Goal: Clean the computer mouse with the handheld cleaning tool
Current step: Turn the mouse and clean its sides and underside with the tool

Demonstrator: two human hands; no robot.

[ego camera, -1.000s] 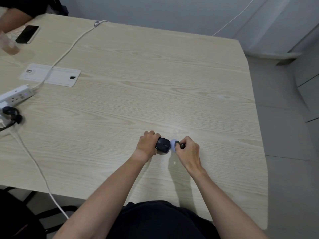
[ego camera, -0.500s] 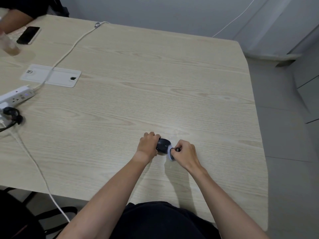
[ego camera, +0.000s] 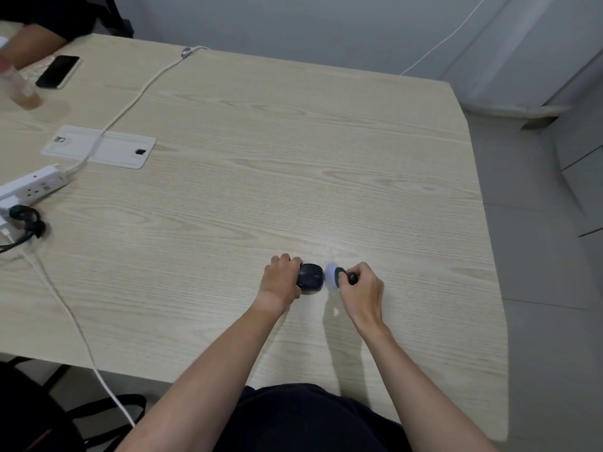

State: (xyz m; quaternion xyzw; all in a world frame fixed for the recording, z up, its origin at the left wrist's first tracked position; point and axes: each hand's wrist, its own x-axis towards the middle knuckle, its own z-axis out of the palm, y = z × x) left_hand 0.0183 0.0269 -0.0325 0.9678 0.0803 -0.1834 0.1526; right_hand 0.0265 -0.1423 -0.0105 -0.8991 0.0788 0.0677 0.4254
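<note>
L hand clamps mouse to table as brace; R hand pinches tool w/ pale head at mouse's side, prob. to wipe.

Light wood-grain table: spreads ahead of and to both sides of the hands.
White power strip: far left of the hands, at the table's edge.
White cable: runs from the strip toward the far edge.
White inset cover plate: left and ahead of the hands.
Dark phone: far left corner, face up.
Black plug and cord: beside the strip.
</note>
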